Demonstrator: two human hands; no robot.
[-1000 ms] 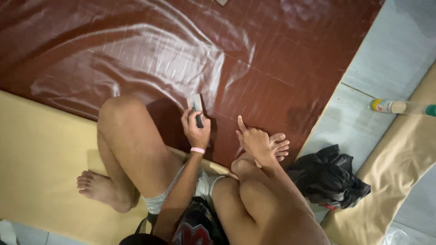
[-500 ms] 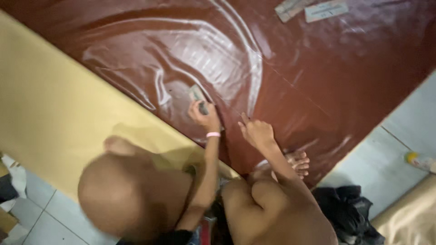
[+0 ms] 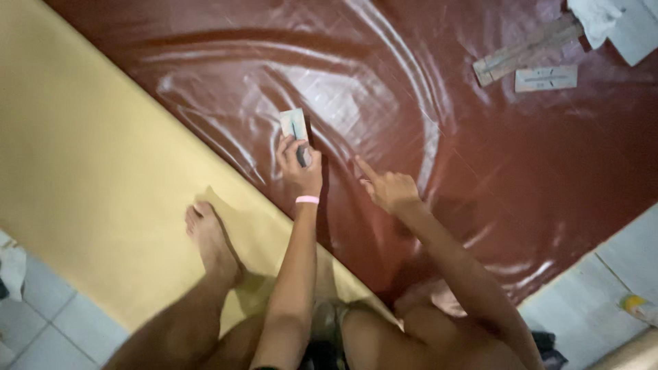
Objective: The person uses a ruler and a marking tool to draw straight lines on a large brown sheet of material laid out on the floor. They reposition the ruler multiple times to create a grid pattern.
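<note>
Small pale rectangular card [image 3: 294, 125] pinched in left hand [image 3: 300, 166] fingers, on glossy brown plastic sheet [image 3: 480, 171]; right hand [image 3: 388, 188] beside, forefinger extended, others curled.

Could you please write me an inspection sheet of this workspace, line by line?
Surface: glossy brown sheet spread on the floor, wrinkled, partly over a yellow sheet; pale tiles at the edges.
Job's things: small pale card, held against the brown sheet.
Clutter: long pale strip and short pale strip lying on the brown sheet at upper right; white cloth beside them.
Grippers: left hand, pink wristband, grips the card; right hand holds nothing, forefinger pointing at the brown sheet.
Cables: nothing seen.
Surroundings: bare foot on the yellow sheet; bottle end on the tiles at lower right.
</note>
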